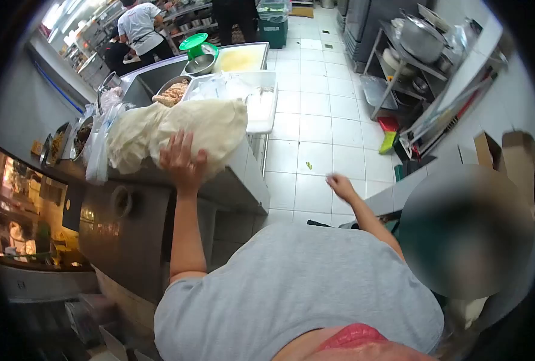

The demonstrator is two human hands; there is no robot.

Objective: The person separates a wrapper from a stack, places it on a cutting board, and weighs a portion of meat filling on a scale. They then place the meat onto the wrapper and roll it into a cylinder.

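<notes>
My left hand (183, 159) lies with outstretched fingers on a cream cloth-like sheet (204, 123), which drapes in folds over the near end of the counter. Its palm side is hidden against the sheet. Low over the tiled floor, my right hand (341, 185) hangs at my side with curled fingers, and no object shows in it. Beside the sheet sits a white plastic tub (269, 126) with white and clear plastic in it. A clear plastic bag (102, 144) hangs by the sheet's left side.
Farther along the counter are a bowl of raw meat (174, 93), a metal bowl (201, 64) and a green scale (194, 42). A rack with a large pot (423, 37) stands right of the tiled aisle (313, 126). A person (140, 25) works in the background.
</notes>
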